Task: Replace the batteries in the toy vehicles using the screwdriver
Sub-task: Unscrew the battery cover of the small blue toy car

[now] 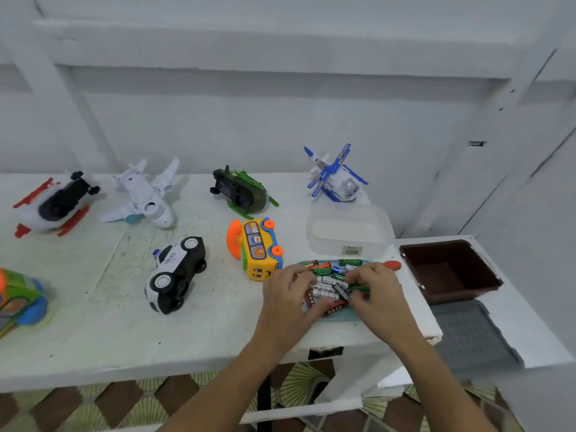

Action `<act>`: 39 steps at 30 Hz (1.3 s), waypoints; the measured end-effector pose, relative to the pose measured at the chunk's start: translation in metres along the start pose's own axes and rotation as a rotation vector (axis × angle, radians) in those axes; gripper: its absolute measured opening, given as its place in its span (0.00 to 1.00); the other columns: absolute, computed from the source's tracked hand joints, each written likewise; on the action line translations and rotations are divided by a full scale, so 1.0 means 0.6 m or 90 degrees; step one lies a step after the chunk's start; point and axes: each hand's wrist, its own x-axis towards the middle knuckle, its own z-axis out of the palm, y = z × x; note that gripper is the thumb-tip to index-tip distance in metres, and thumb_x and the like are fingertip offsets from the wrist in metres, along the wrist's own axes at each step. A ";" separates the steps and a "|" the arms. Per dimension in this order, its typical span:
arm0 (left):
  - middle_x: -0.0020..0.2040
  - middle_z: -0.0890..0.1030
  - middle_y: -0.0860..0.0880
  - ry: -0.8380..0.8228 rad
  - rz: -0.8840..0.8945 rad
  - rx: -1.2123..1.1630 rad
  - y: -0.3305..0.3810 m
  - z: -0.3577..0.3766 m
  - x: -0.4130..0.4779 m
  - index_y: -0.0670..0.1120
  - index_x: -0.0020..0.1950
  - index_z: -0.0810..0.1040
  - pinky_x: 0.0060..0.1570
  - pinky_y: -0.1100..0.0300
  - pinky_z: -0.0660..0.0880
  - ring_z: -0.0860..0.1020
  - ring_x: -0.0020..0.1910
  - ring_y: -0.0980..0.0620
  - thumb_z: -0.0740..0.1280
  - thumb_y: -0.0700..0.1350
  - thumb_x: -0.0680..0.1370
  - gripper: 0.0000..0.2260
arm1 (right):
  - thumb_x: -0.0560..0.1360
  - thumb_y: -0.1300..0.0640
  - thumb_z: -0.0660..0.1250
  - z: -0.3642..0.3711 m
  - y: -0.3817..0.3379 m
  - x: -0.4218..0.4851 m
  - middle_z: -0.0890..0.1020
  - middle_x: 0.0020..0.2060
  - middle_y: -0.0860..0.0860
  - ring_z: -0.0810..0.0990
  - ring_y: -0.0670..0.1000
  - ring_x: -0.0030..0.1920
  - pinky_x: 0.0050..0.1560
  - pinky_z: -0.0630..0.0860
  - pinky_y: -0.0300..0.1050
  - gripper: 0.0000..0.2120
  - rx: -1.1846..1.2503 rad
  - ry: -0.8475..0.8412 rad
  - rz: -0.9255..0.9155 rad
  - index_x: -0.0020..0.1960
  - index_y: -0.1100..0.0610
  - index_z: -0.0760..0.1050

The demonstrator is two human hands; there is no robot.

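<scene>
**A:** Head view, the only one. Where are the batteries (328, 286) relative to the hands?

**B:** In a shallow blue tray (338, 318) at the right end of the white surface (93, 322), directly under both hands. The left hand (288, 296) comes in from the tray's left side, the right hand (375, 293) from its right, and the pile lies between them.

**A:** And the fingers?

**B:** The right fingers (358, 283) are pinched narrow on a green battery (360, 288), whose long axis runs roughly left to right. The left fingers (304, 275) are curled down among the cells; whether they hold one I cannot tell.

**A:** How do the others lie?

**B:** Mixed, most of them slanting across the tray, so each pick would likely need its own wrist angle.

**A:** The screwdriver?

**B:** A red handle (392, 265) shows just beyond the right hand, at the tray's far right corner. I take it for the screwdriver; the shaft is hidden. The right hand is nearer.

**A:** And the vehicles?

**B:** All to the left and behind. The yellow bus (257, 249) is nearest, just beside the left hand; the police car (176, 272) lies on its side further left. The left hand looks best placed to fetch either.
</scene>
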 end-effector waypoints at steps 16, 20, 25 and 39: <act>0.55 0.74 0.51 0.035 -0.503 -0.156 -0.065 -0.099 0.053 0.54 0.64 0.69 0.45 0.64 0.75 0.75 0.50 0.57 0.67 0.49 0.79 0.15 | 0.81 0.59 0.58 0.097 -0.155 0.130 0.84 0.46 0.54 0.80 0.50 0.39 0.38 0.78 0.47 0.11 0.390 -0.287 0.172 0.58 0.57 0.78; 0.53 0.79 0.51 0.089 -0.579 -0.304 -0.055 -0.113 0.066 0.54 0.57 0.71 0.41 0.70 0.75 0.79 0.47 0.59 0.68 0.41 0.78 0.12 | 0.80 0.52 0.63 0.098 -0.149 0.125 0.80 0.53 0.50 0.80 0.51 0.45 0.42 0.79 0.49 0.08 0.399 -0.284 0.130 0.58 0.48 0.76; 0.51 0.85 0.44 0.130 -0.636 -0.602 -0.022 -0.130 0.085 0.57 0.60 0.70 0.51 0.48 0.78 0.83 0.47 0.48 0.66 0.36 0.76 0.20 | 0.76 0.48 0.69 0.068 -0.141 0.113 0.80 0.58 0.42 0.81 0.48 0.54 0.47 0.76 0.41 0.10 0.512 -0.278 0.043 0.56 0.41 0.74; 0.49 0.84 0.37 0.019 -0.613 -0.676 0.017 -0.112 0.076 0.54 0.67 0.67 0.44 0.48 0.82 0.84 0.49 0.37 0.73 0.37 0.73 0.27 | 0.73 0.62 0.73 -0.014 -0.085 0.076 0.83 0.49 0.50 0.84 0.49 0.46 0.46 0.82 0.48 0.17 0.532 -0.304 0.009 0.57 0.46 0.77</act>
